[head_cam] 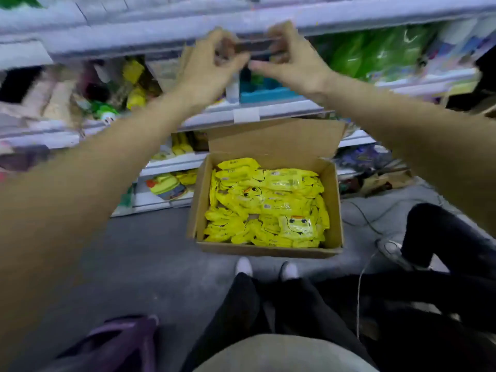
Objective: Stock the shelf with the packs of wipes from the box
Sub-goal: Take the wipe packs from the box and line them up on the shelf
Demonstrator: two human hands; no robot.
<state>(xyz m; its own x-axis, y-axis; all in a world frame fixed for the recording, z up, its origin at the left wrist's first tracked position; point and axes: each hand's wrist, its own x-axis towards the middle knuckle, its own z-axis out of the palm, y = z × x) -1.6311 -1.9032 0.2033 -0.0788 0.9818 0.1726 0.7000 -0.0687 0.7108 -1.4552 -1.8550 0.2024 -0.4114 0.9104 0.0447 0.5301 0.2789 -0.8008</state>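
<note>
So the cardboard box [335, 210] is sitting on the grey floor [147, 251] right in front of the shelving, open side facing up, with its far flap [273, 138] standing up against the lower shelves. The yellow packs of wipes [265, 205] are lying inside it in a loose jumble, mostly flat. Most have their long sides running left to right across the box, and a few are tilting on edge along the left wall. Some are showing a duck face upward.

Both hands are reaching up to the front edge of the upper shelf [134, 38], well above the box. The left hand [214, 63] and right hand [290, 57] are sitting close together with fingers curling around a dark strip [256, 45] between them. It's all smearing with motion blur, so I can't tell if they're actually gripping it or what it is.

The goods on the shelves are blurring too, and another person's black trouser leg [442, 232] is getting cut off at the right
</note>
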